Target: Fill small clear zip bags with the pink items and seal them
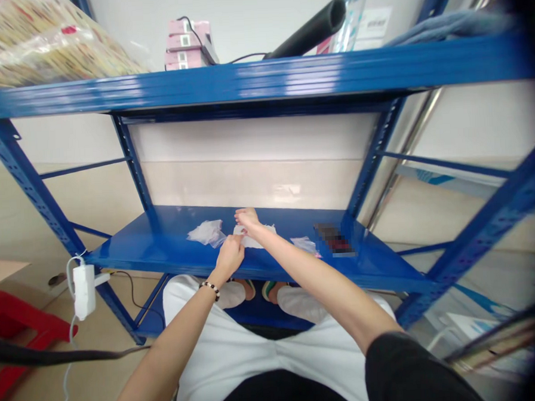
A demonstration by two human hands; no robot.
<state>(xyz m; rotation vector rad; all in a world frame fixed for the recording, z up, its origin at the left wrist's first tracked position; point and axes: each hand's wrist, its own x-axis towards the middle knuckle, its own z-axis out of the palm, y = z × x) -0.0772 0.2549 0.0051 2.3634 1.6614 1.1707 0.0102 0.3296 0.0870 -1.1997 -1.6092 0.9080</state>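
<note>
Seated before a glossy blue metal shelf [162, 242], a person's left hand [229, 254] and right hand [247, 220] pinch one small white plastic packet [251, 237] together, steadying it low over the shelf; more crumpled clear packets [206, 232] lie just beside

Shelving rack [261, 75] — glossy blue throughout. Small packets [206, 232] on the lower shelf — white, translucent. Boxes [187, 43] on top: pink. Tube [307, 29]: black. Stool [14, 333]: red. Bracelet [210, 288]: black and white beads. Trousers [266, 356]: white.

pink boxes [186, 44], black tube [307, 29], white charger [84, 290]
</note>
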